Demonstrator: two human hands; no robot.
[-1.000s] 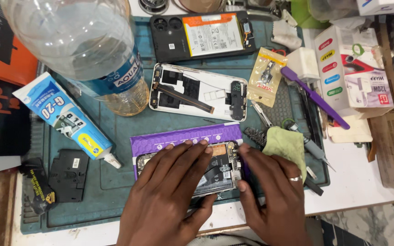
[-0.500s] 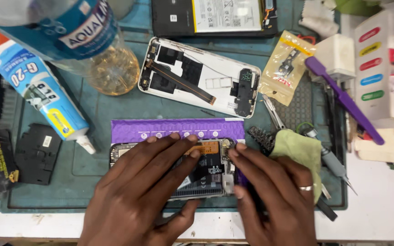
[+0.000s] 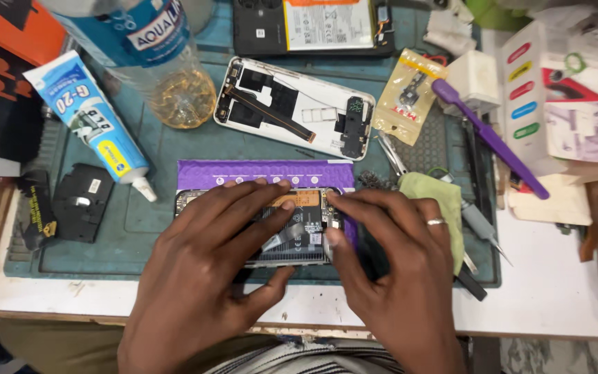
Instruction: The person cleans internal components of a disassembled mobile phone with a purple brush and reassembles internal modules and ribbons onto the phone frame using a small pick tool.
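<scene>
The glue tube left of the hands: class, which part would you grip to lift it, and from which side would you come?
Grip the glue tube across its wide, flat middle, coming from above. It lies flat on the green mat, nozzle toward the hands, and both long edges look free for fingers.

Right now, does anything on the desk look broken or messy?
Not broken, just taken apart. Both hands, left hand and right hand, press on an opened phone with its insides showing. A white phone back cover lies askew above it, and the glue tube lies tilted with no cap.
</scene>
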